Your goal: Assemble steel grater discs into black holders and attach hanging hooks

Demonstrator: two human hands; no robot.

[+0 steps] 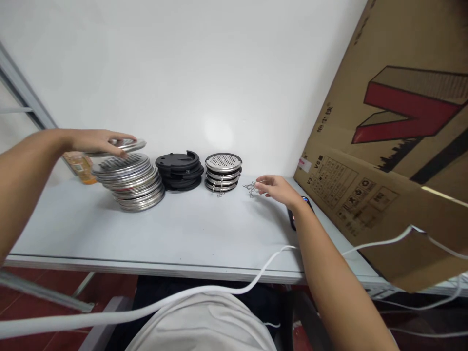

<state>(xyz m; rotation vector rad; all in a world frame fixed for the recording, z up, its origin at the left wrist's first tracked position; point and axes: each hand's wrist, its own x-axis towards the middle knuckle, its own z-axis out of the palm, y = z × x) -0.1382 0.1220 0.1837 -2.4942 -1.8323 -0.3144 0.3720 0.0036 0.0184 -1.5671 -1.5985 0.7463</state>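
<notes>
Between the thumb and fingers of the left hand [100, 140], gripping a loose metal disc [136, 146] from above, with the thumb at its near edge and fingers towards its far side. Directly below those fingers, showing a tall pile of metal discs [135, 187], leaning a little, with holes through the uppermost. Behind and below the left wrist, partly hiding an orange container [85, 170]. From the left thumb towards the right hand [280, 189], passing first a pile of black plastic parts [180, 170], then, just beside it, a lower pile of perforated plates [224, 171] with small wire hooks [221, 187] at its front. At the right fingertips, reaching into a loose scatter of wire clips [251, 187] on the pale table [190, 229], with fingers curled; cannot tell whether pinching any. Back from the right fingers, beneath the forearm, partly covering a phone [291, 219]. Farther right of those fingers, bounded by a large cardboard box [383, 170]. Nearer the body than either set of fingers, crossed by a white cable [183, 294].
</notes>
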